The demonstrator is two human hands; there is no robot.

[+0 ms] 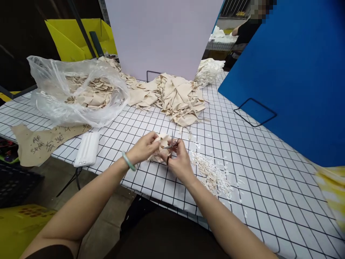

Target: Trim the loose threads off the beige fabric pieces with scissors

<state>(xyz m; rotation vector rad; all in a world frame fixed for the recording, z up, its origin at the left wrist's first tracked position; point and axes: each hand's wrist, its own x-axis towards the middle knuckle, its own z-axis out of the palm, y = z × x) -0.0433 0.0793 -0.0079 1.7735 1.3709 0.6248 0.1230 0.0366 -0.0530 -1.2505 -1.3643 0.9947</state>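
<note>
My left hand [144,148] pinches a small beige fabric piece [162,141] just above the white gridded table [269,172]. A green bangle circles that wrist. My right hand [180,160] grips small metal scissors [171,145], their blades at the fabric's edge. A scatter of pale cut trimmings [212,174] lies on the table just right of my right hand.
A heap of beige fabric pieces [175,95] lies behind my hands. A clear plastic bag [77,90] holds more at the left. Near it lie a white ribbed case [87,149] and brown paper with writing [40,142]. A blue panel [296,72] stands right, a white board [161,36] behind.
</note>
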